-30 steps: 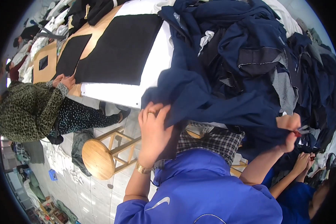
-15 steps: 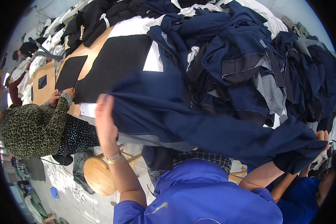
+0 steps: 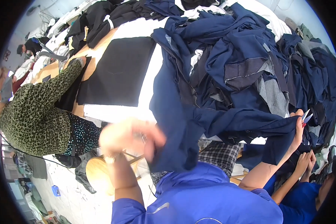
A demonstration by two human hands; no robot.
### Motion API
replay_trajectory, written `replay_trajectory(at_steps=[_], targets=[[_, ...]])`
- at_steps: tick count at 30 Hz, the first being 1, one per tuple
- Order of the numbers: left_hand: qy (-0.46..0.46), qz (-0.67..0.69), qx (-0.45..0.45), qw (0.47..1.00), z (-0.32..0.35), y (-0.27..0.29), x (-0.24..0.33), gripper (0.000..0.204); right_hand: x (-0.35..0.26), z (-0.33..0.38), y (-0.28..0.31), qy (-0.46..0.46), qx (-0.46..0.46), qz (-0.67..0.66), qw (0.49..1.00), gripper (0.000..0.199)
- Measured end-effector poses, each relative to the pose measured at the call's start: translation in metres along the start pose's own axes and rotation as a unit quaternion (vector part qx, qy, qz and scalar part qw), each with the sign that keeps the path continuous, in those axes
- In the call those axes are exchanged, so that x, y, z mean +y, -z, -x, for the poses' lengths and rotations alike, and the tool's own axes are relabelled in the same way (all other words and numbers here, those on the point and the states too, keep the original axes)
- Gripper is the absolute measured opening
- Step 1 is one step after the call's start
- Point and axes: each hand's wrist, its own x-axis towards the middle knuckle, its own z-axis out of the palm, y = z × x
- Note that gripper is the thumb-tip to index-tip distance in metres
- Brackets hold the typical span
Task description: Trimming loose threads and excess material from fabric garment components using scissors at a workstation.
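A long navy garment piece (image 3: 227, 123) stretches in front of me along the table's near edge. My right hand (image 3: 299, 128) grips its right end and also holds small scissors (image 3: 307, 117) with pale, parted blades and a bit of red at the handle. At the garment's left end, a loose portion hangs down toward my lap. My left hand (image 3: 132, 136) is raised beside that portion, smeared by motion; whether its fingers grip the cloth cannot be made out. A bracelet circles the left wrist.
A large heap of navy garments (image 3: 235, 48) covers the table's right side. Black fabric panels (image 3: 117, 71) lie on white sheets (image 3: 115, 113) to the left. A co-worker in a leopard-print top (image 3: 37, 115) reaches over the table; another in blue (image 3: 302, 198) sits at right. A wooden stool (image 3: 100, 175) stands left.
My left hand has moved down and right, and the spread garment has dropped and bunched. My right hand has shifted left and up, bringing the scissors into sight. The left co-worker's arm reaches farther out.
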Motion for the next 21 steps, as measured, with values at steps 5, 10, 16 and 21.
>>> replay_trajectory(at_steps=[5, 10, 16, 21], targets=[[0.058, -0.247, 0.541, 0.802, -0.13, 0.096, -0.107, 0.054, -0.003, 0.007, -0.023, -0.003, 0.023, -0.025, 0.999, 0.012], [0.109, -0.158, 0.579, 0.792, -0.224, 0.126, -0.144, 0.099, -0.003, 0.012, 0.003, -0.018, 0.053, 0.02, 0.998, 0.013], [-0.055, -0.018, 0.572, 0.818, -0.24, 0.2, -0.11, 0.026, -0.008, 0.011, -0.005, -0.028, -0.066, -0.002, 0.997, 0.015], [-0.313, -0.078, 0.504, 0.801, -0.16, 0.119, 0.039, 0.028, 0.004, 0.008, -0.002, -0.049, -0.028, -0.019, 0.998, 0.018]])
